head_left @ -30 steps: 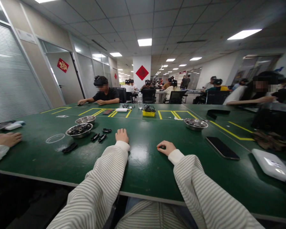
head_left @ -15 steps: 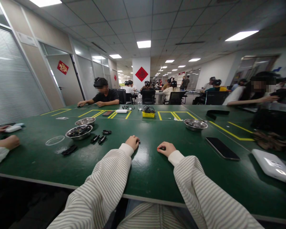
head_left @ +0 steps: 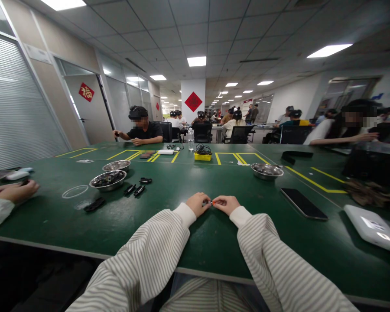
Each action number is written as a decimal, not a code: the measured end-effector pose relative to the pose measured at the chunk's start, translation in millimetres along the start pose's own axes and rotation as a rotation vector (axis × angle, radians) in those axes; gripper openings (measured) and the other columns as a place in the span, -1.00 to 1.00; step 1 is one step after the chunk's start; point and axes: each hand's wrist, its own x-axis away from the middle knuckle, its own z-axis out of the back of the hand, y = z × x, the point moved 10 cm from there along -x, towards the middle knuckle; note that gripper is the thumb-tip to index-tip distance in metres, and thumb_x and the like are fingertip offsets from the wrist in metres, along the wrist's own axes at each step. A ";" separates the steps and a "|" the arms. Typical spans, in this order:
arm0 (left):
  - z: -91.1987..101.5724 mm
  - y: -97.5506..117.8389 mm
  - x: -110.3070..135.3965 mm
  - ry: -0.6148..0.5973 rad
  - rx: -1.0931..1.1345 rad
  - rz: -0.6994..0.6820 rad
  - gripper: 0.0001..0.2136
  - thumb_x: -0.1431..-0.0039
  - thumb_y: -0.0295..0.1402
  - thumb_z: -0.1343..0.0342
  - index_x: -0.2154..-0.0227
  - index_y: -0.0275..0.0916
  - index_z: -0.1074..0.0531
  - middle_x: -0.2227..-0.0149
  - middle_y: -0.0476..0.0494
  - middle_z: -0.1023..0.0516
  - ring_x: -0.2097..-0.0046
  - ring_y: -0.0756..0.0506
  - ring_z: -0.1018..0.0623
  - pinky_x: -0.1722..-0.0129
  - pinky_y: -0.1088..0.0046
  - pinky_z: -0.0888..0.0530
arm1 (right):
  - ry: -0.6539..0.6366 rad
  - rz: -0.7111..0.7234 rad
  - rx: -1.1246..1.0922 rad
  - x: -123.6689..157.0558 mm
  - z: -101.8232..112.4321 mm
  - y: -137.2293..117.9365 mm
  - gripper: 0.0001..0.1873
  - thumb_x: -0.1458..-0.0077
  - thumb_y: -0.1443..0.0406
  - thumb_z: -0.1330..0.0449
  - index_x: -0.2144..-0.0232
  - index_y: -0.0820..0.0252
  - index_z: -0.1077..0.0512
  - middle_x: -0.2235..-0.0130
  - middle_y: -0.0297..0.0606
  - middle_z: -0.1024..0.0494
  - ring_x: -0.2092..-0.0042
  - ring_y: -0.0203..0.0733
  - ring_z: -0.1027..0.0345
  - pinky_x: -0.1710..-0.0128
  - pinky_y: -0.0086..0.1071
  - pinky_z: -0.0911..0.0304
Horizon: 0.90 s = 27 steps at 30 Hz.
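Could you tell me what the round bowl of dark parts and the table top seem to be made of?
Round silvery bowl: likely polished steel, given its bright mirror-like glints. Dark green table top: probably a smooth rubbery or laminate mat; it shows soft ceiling-light reflections.

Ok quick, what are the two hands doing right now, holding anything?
Left hand: closed, pinching a small dark piece, too tiny to identify.
Right hand: closed, pinching an orange-tipped piece.
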 end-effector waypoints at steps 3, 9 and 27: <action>6.4 1.8 0.4 0.034 0.018 0.001 -0.85 0.02 -0.30 0.05 0.41 -0.22 -0.34 0.44 -0.02 -0.36 0.34 0.02 -0.32 0.36 0.54 -0.26 | 0.032 -0.037 -0.120 -0.3 2.0 3.8 -0.77 0.26 0.27 -0.13 0.47 0.30 -0.43 0.50 -0.21 -0.49 0.48 -0.30 -0.35 0.45 -0.46 -0.28; 11.2 4.4 0.7 0.080 0.052 -0.015 -0.85 0.02 -0.31 0.05 0.38 -0.23 -0.33 0.45 -0.02 -0.35 0.34 0.03 -0.32 0.33 0.54 -0.26 | 0.097 -0.063 -0.232 -1.2 8.1 9.6 -0.74 0.28 0.26 -0.14 0.47 0.31 -0.43 0.50 -0.20 -0.50 0.49 -0.27 -0.36 0.43 -0.42 -0.32; 15.8 14.3 2.6 0.099 0.181 -0.071 -0.74 0.02 -0.37 0.06 0.20 -0.23 -0.26 0.35 -0.06 -0.38 0.32 0.04 -0.36 0.27 0.52 -0.31 | 0.138 -0.084 -0.298 0.2 11.9 14.9 -0.77 0.34 0.20 -0.17 0.59 0.28 -0.40 0.60 -0.25 -0.46 0.55 -0.25 -0.34 0.55 -0.43 -0.29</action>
